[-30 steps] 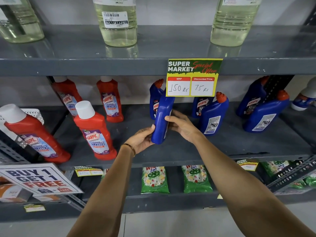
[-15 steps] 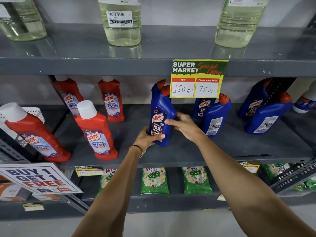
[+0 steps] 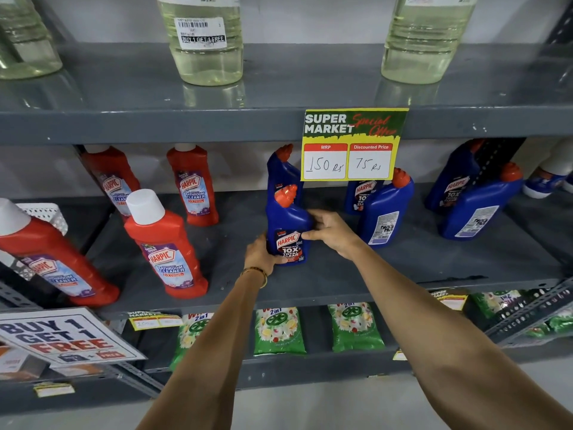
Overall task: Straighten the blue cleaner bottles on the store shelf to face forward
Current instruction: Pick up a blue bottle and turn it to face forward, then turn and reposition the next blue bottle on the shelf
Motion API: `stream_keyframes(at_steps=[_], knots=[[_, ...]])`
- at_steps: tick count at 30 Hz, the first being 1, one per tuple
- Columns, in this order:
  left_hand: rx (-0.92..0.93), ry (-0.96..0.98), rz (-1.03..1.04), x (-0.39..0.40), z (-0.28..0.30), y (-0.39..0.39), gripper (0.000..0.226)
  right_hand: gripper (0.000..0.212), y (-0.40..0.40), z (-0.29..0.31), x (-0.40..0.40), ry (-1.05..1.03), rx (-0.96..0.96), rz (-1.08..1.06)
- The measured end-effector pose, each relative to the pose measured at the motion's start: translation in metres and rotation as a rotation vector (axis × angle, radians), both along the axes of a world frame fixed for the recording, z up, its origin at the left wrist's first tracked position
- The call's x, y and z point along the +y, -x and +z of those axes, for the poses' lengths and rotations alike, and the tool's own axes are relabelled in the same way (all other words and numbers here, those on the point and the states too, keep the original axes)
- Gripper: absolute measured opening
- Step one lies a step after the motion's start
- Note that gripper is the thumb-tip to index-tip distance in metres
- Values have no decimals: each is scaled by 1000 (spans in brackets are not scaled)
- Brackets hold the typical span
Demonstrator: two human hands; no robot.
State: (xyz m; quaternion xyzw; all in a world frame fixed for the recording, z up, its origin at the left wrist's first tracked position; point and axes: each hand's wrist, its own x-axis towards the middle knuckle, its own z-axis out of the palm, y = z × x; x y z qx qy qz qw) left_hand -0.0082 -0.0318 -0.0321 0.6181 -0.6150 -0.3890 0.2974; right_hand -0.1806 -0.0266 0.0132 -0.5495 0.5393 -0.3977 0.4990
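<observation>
While both hands — left [image 3: 263,254], right [image 3: 333,232] — clasp one bottle [image 3: 288,231], label forward, two bottles [image 3: 386,209] to its right on the shelf [image 3: 403,268] show back labels — unstraightened.

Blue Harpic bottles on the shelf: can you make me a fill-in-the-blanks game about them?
1. The blue Harpic bottle in the grip of both hands has a cap coloured ____.
2. The left hand holds that bottle near its ____.
3. The special-offer sign gives a discounted price of ____ Rs.
4. The blue bottle beside the right hand shows its ____ label.

Missing words: orange; bottom; 75; back
</observation>
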Motion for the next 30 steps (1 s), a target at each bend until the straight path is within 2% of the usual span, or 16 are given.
stream_keyframes(at_steps=[10, 15, 19, 22, 26, 30], knots=[[-32, -27, 29, 6, -1, 4, 57, 63, 1, -2, 0, -29, 47, -55], [4, -65, 134, 22, -2, 10, 53, 74, 12, -11, 19, -50, 85, -241], [41, -139, 185, 37, -6, 16, 48, 68, 25, -20, 43, -53, 136, -441], [79, -178, 210, 50, -11, 23, 53, 63, 38, -25, 61, -50, 172, -562], [112, -206, 140, 62, -10, 49, 56, 54, 64, -28, 79, -52, 187, -693], [85, -208, 34, 61, -5, 85, 57, 47, 97, -26, 86, -25, 194, -737]])
